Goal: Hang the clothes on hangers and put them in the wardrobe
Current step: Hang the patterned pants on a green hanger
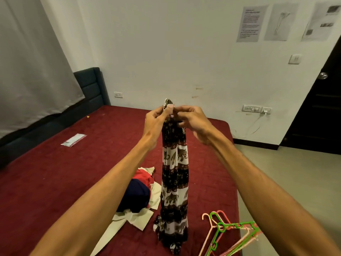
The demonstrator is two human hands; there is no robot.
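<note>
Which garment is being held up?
The elephant-print garment, its top pinched by left hand and right hand; the red, navy and cream pile lies on the bed.

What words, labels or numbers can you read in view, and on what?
Left wall sheet: printed paragraphs, too blurred to read.
Middle wall sheet: a drawing, no legible text.
Right wall sheet: small print, unreadable.
Plastic packet: no readable label.
Elephant-print garment: pattern only.

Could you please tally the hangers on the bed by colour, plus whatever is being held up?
Pink hangers: 2, going by the hooks that show
Green hanger: 1
Elephant-print garment, pinched at its top by the left hand and right hand: 1
Total: 4
</note>
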